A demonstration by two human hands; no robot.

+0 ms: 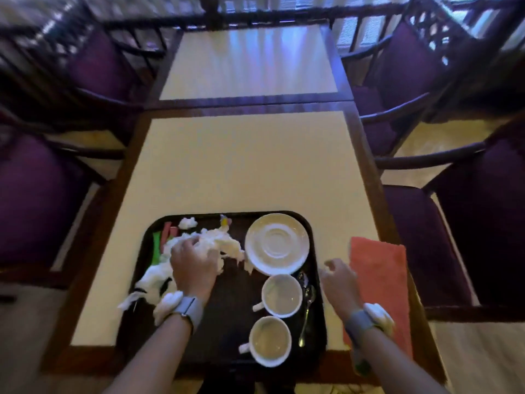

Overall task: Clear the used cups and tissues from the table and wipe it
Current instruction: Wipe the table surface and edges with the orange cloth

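A dark tray (227,317) lies at the near edge of the cream table (250,166). On its left side is a heap of crumpled white tissues (224,243), and my left hand (193,265) rests on top of the heap with its fingers curled into the paper. Two white cups (281,295) (270,341) and stacked white saucers (277,243) stand on the tray's right side, with spoons (308,302) beside them. My right hand (339,282) hovers between the tray and a red cloth (380,280), fingers loosely curled and holding nothing.
Coloured sachets (166,237) lie in the tray's far left corner. A second table (250,61) adjoins at the far end. Purple-cushioned dark wooden chairs (443,243) stand on both sides.
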